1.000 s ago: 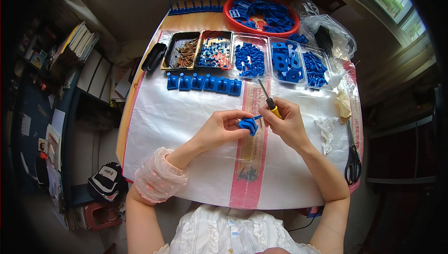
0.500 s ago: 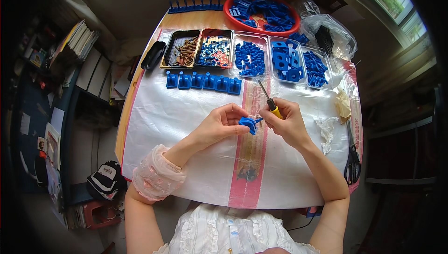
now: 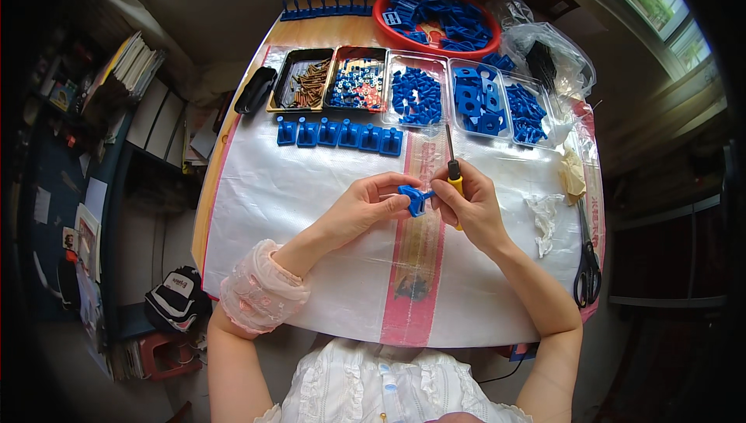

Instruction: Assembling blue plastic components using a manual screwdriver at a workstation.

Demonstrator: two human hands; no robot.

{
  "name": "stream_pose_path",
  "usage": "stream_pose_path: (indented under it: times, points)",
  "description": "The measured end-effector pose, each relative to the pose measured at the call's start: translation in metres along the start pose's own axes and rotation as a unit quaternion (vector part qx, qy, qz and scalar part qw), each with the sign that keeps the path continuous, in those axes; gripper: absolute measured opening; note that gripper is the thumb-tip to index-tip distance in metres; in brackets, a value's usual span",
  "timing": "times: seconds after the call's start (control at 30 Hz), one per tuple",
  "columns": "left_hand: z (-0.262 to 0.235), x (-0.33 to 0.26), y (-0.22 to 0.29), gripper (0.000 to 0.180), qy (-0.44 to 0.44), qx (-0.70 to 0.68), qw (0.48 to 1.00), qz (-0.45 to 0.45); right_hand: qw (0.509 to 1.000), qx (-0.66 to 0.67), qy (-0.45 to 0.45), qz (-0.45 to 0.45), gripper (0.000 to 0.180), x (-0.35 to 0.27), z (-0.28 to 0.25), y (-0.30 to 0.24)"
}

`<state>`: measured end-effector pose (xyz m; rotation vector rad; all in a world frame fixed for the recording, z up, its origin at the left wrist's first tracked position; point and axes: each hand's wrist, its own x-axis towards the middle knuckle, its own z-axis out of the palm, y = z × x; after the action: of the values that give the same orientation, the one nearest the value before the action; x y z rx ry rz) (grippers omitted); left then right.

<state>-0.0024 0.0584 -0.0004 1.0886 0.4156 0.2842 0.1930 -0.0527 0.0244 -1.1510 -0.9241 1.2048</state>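
The left hand (image 3: 365,204) pinches a small, angular, blue plastic block (image 3: 412,200). Right of this block, the right hand (image 3: 474,201) closes its fingertips upon a thin blue plastic peg (image 3: 430,194) and also holds a yellow-and-black screwdriver (image 3: 455,180). Beyond the block, leftward, stand six blue plastic pieces (image 3: 349,136). The step seems to be joining peg and block; the next move probably calls for straight alignment.

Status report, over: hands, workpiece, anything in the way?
Left hand gripping blue plastic part, against white sheet in view. Right hand holding yellow-handled screwdriver. No obstruction seen at hands.
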Motion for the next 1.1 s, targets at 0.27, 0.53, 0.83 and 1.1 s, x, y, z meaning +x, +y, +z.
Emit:
stream_pose_path:
  times: [0.27,0.53,0.83,1.1]
  points:
    - [-0.003,0.001,-0.004,0.044,-0.028,-0.01,1.0,0.007,0.999,-0.015,0.023,-0.037,0.007,-0.001,0.0,0.017]
    - [0.002,-0.001,-0.005,0.045,-0.019,-0.007,1.0,0.012,0.997,-0.041,0.02,-0.054,0.013,-0.006,0.001,0.027]
    - [-0.006,0.004,-0.01,0.043,-0.007,0.01,1.0,0.007,0.966,-0.216,0.048,-0.137,0.017,-0.007,-0.002,0.042]
    - [-0.003,0.0,-0.008,0.042,-0.038,0.064,0.997,0.024,0.951,-0.245,0.069,-0.175,0.016,-0.008,0.002,0.041]
